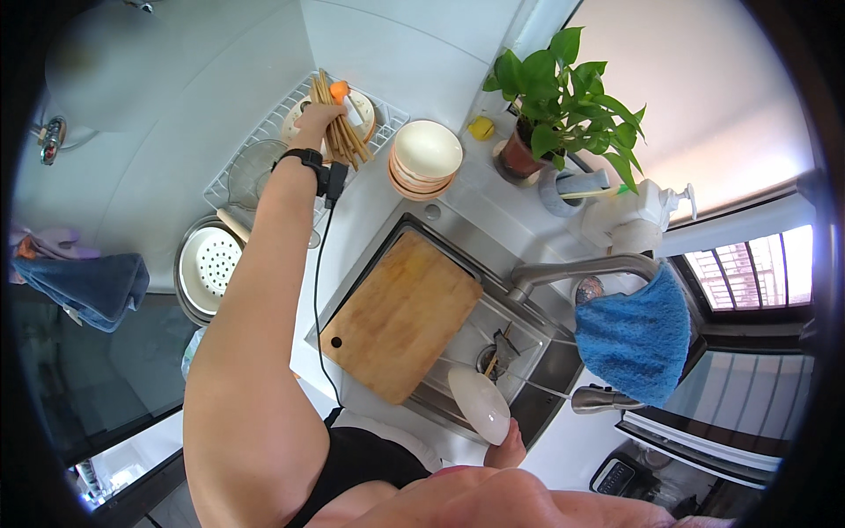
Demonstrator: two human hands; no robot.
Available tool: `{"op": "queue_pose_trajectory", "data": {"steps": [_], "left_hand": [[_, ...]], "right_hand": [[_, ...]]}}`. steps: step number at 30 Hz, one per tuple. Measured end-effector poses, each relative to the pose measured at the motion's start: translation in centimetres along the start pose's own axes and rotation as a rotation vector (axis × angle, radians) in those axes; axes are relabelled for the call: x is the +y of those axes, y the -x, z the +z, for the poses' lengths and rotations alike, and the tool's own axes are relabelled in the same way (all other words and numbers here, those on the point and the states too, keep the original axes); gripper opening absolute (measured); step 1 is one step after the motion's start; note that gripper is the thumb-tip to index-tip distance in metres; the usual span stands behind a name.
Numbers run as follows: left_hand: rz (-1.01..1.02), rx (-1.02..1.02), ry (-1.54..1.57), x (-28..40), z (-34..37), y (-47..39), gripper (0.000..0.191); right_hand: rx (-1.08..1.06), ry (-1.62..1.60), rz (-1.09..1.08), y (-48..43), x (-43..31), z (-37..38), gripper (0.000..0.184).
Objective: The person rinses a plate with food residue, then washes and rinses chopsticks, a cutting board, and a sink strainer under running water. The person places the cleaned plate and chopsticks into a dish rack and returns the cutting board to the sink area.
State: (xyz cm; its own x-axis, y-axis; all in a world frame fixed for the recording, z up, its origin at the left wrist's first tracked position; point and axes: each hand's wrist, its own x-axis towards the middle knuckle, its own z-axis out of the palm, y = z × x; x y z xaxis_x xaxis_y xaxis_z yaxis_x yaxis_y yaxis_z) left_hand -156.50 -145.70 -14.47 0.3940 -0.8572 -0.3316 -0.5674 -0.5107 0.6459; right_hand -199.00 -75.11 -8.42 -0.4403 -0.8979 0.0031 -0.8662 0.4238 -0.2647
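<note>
At the wire dish rack [214, 191] in the upper left, my left hand [320, 116] is closed around a bundle of wooden chopsticks [343, 142], beside plates [362, 109] and an orange-and-white utensil [340, 91]. A black strap and device with a cable sit on that wrist. My right hand [507, 449], low in the view, grips the rim of a tilted white bowl [480, 404] over the steel sink [455, 346]. A thin stream of water runs from the faucet head [604, 400] towards the drain [487, 360], where a scrap and a thin stick lie.
A wooden cutting board [403, 317] spans the sink's left part. Stacked bowls [426, 155], a potted plant [521, 155] and a mortar [561, 195] stand behind. A blue cloth [634, 333] hangs over the faucet. A white colander [210, 270] stands left of my arm.
</note>
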Motion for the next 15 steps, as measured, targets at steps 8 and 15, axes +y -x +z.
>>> {"op": "queue_pose_trajectory", "data": {"steps": [8, 15], "left_hand": [[-0.026, 0.165, -0.153, 1.5, 1.0, 1.1, 0.05], [-0.107, 0.171, 0.331, -0.4, 0.0, -0.9, 0.056]], "right_hand": [[-0.027, 0.001, 0.026, 1.1, 0.0, -0.3, 0.042], [0.02, -0.018, 0.003, 1.4, -0.1, 0.2, 0.045]]}}
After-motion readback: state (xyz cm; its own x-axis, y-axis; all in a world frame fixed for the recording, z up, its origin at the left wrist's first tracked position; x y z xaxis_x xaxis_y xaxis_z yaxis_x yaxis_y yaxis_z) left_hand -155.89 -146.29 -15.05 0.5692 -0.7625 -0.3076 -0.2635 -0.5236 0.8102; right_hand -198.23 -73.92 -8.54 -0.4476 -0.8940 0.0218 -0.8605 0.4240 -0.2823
